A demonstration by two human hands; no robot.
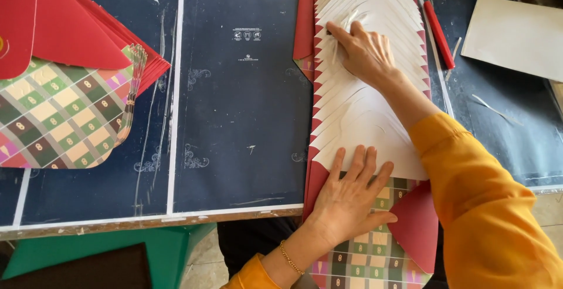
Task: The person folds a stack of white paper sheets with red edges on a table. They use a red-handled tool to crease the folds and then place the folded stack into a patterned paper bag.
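A dark blue table point(240, 119) carries a fanned row of envelopes point(363, 107) at right. The left hand point(349, 198) presses flat on its near end; the right hand point(366, 51), fingers extended, presses the far flaps. Neither hand grasps anything.

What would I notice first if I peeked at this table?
Probably the long fanned row of white paper flaps with red zigzag edges, right of the middle, with the right hand pressing near its top and the left hand flat at its bottom. Next, the bright checked envelope stack with red flaps at the left edge, and a red pen-like stick lying at the upper right on the dark blue table cover.
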